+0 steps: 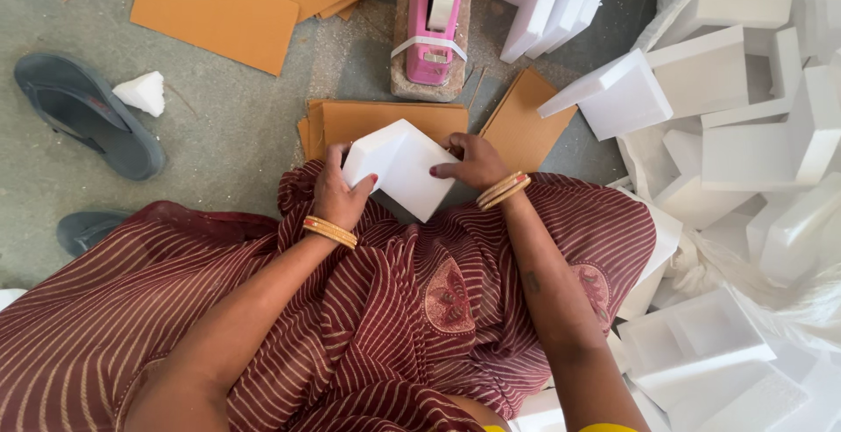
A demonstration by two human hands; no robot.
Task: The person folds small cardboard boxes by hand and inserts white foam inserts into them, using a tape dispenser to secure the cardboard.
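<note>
A white foam block (pixel 400 166) is held between both hands above the lap of a seated person in a maroon striped garment (pixel 368 327), seen from overhead. The left hand (pixel 337 194) is closed around the block's left corner, thumb on its top face, while the right hand (pixel 473 162) is pressed against its right edge with fingers curled on the surface. The block is turned diamond-wise, one corner pointed toward the body and the opposite corner away; its faces look nearly square, so no clear long axis can be told. Gold bangles (pixel 330 231) are worn on both wrists.

Just beyond the block, a stack of brown cardboard sheets (pixel 368 121) is laid flat on the grey floor (pixel 228 134), with more sheets (pixel 215 11) spread at the upper left. A pink tape dispenser (pixel 431 29) is set upright on a block beyond the stack. White foam pieces (pixel 727 108) are heaped along the right side, some over a white plastic sack (pixel 788 300). A small foam offcut (pixel 143 92) is seen beside a dark sandal (pixel 83 112) at the left.
</note>
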